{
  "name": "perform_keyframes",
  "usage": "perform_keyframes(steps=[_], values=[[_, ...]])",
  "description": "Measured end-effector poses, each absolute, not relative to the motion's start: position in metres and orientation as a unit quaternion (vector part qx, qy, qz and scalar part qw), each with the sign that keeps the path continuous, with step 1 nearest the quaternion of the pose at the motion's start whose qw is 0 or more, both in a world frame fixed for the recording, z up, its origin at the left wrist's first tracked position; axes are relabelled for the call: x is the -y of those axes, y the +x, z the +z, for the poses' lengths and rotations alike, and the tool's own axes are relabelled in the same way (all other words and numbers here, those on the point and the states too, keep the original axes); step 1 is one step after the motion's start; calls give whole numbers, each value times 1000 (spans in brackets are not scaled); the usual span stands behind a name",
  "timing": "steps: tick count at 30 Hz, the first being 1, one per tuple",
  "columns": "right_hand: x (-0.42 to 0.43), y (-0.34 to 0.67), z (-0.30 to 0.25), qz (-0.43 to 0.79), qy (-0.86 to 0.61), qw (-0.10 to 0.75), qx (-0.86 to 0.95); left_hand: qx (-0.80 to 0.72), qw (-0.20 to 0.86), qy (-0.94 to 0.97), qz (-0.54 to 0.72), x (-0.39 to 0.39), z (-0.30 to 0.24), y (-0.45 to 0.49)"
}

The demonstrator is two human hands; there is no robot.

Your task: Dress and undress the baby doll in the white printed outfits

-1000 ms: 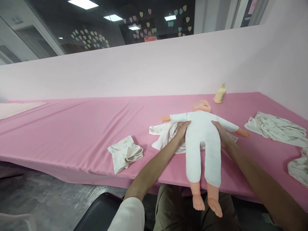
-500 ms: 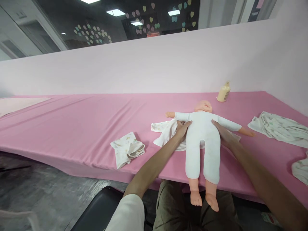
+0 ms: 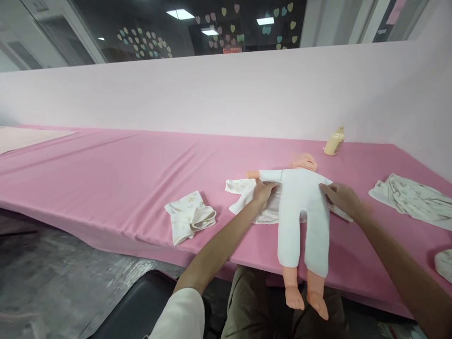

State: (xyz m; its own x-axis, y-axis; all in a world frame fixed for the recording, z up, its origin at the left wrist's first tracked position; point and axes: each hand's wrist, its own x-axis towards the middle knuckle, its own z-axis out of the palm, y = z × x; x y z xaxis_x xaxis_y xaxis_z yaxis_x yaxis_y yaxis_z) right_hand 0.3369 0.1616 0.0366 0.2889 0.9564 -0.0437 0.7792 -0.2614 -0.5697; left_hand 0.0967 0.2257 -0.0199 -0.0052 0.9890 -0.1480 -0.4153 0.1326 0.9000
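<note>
A baby doll (image 3: 302,193) with a white cloth body lies face up, its bare feet over the table's front edge. Under it is a spread white baby shirt (image 3: 270,209) with small prints; one sleeve shows at the left. My left hand (image 3: 263,194) is between the shirt and the doll's side, below the doll's outstretched arm; its grip is partly hidden. At the opposite shoulder my right hand (image 3: 341,197) has its thumb and fingers closed around the doll's upper arm, covering most of that arm.
A folded printed cloth (image 3: 190,216) lies left of the doll on the pink table cover (image 3: 123,179). A cream pump bottle (image 3: 334,142) stands behind, near the white wall. A crumpled cloth (image 3: 411,197) lies at right. A black chair (image 3: 148,306) is below the front edge.
My right hand has moved from the doll's side up to its shoulder and arm. My left hand has slid off the torso onto the shirt beside it. The view has shifted slightly.
</note>
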Motion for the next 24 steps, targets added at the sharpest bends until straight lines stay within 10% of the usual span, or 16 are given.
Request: perform_keyframes(steps=[15, 24], values=[[-268, 204, 42, -27, -494, 22, 869, -659, 153, 708, 204, -245, -4, 38], [-266, 216, 44, 18, -504, 75, 860, -696, 208, 663, 178, -259, 1, 19]])
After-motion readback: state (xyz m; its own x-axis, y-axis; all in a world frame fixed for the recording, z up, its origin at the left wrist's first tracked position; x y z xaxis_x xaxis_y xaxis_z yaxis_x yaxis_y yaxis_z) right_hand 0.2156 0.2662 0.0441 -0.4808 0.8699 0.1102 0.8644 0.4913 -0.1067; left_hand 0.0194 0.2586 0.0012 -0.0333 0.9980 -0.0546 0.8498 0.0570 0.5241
